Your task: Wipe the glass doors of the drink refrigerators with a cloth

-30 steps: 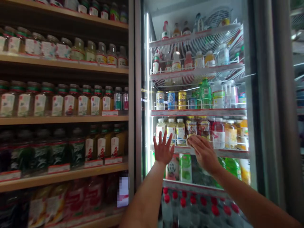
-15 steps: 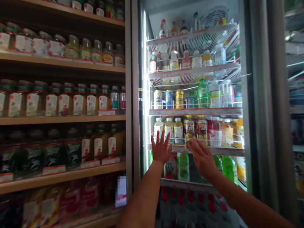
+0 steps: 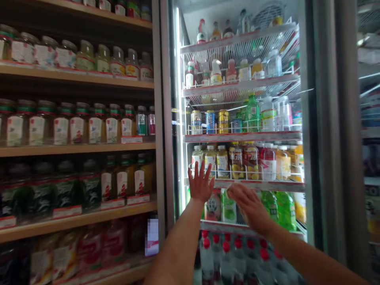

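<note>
My left hand [image 3: 201, 185] is raised with its fingers spread, palm toward the glass door [image 3: 243, 108] of a lit drinks fridge. It appears to lean flat on the pane, in front of the pale-labelled bottles [image 3: 210, 157]. To its right, my right hand [image 3: 251, 206] has its fingers together and bent over a pale cloth [image 3: 228, 192], pressed to the glass. Only a small edge of the cloth shows past the fingertips; the rest is hidden. Behind this hand stand green bottles [image 3: 228, 209] on a lower fridge shelf.
Wooden shelves [image 3: 77, 150] with rows of bottles and jars stand at the left. A metal frame post [image 3: 162, 118] separates them from the fridge. Red-capped clear bottles [image 3: 226, 259] fill the fridge bottom. Cans [image 3: 210, 122] sit on a middle wire shelf. Another fridge shows at the far right.
My right hand has slid down and slightly left with the cloth, from the shelf edge to the green bottles' level. My left hand stays in nearly the same place.
</note>
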Tool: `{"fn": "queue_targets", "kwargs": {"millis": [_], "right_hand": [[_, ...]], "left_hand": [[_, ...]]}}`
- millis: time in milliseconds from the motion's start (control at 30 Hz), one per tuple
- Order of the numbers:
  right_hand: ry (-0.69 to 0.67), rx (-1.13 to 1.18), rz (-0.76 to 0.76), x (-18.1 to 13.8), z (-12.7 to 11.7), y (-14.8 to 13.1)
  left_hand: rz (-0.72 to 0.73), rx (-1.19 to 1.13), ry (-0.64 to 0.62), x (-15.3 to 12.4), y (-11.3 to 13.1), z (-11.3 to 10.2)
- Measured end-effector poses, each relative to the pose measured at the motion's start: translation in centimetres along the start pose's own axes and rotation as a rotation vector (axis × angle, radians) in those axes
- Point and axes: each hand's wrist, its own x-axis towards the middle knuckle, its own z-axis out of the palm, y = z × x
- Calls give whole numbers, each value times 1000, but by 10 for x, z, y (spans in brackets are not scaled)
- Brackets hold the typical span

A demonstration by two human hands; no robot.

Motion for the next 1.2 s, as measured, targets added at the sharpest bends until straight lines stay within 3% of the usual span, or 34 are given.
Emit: {"fn": "queue_targets", "kwargs": {"millis": [67,133,200,300,400,467,567,633,767,833,900,1000,1067,1133,1200], "right_hand": [[-165,66,-282,-20,5,-16],[-226,93,-422,-25,5,-16],[-180,67,-346,-13,-3,0],[-24,-14,-73,18,-16,31],[98,-76,116,25,-15,35],[71,-61,79,13,-8,21],[-79,47,-234,-4,0,0],[-118,90,-322,0,-2,2],[39,3,5,35,-9,21],[114,-24,101,42,-6,17],[92,1,26,36,2,1],[-36,95,-291,18,14,-23],[-71,125,-385,17,16,-24],[-42,102,-294,28,13,-13],[41,55,-100,42,10,-1]], "left_hand": [[6,3,7,0,0,-1],[9,8,10,0,0,0],[10,8,16,-1,-1,1],[10,2,28,0,-1,2],[13,1,30,0,-1,3],[11,0,31,-1,-1,4],[24,-9,38,-3,-1,6],[44,-21,53,-6,-2,7],[55,-40,73,-8,-4,9],[56,-47,82,-9,-4,8],[50,-56,85,-9,-4,7],[43,-65,73,-9,-4,6],[44,-66,78,-9,-4,5],[47,-64,89,-9,-4,5],[48,-60,92,-9,-4,5]]}}
